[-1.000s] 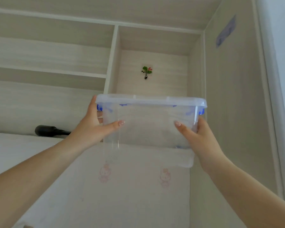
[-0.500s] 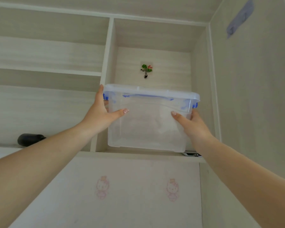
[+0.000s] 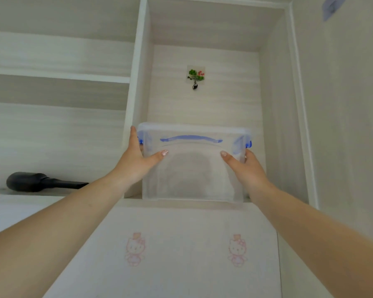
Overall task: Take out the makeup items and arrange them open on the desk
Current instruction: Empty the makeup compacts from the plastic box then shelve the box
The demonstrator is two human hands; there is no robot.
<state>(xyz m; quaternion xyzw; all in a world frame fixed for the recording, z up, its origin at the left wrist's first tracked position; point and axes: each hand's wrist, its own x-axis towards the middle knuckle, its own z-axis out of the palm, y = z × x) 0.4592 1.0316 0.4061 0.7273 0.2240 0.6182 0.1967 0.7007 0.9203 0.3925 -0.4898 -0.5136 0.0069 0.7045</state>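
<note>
Both bare forearms reach up and forward from the bottom corners of the head view, converging toward a shelf opening above a white panel (image 3: 181, 244) printed with two faint pink cartoon cats. The left hand (image 3: 136, 162) presses against the left end of a clear plastic storage box (image 3: 194, 175), its thumb laid across the front wall and its fingers running up the side to the lid edge. The right hand (image 3: 246, 168) mirrors it on the right end, thumb on the front wall, the other fingers wrapped round the side out of sight. Both hands are clamped on the box, one at each end. The box sits upright with its base at the front lip of the right-hand cubby (image 3: 274, 104), its frosted lid on, with blue latches at both ends and a blue handle (image 3: 191, 138). What lies inside cannot be made out. To the left, on the neighbouring shelf, lies a black hair dryer (image 3: 37, 181). On the cubby's back wall hangs a small floral hook (image 3: 195, 77).
</note>
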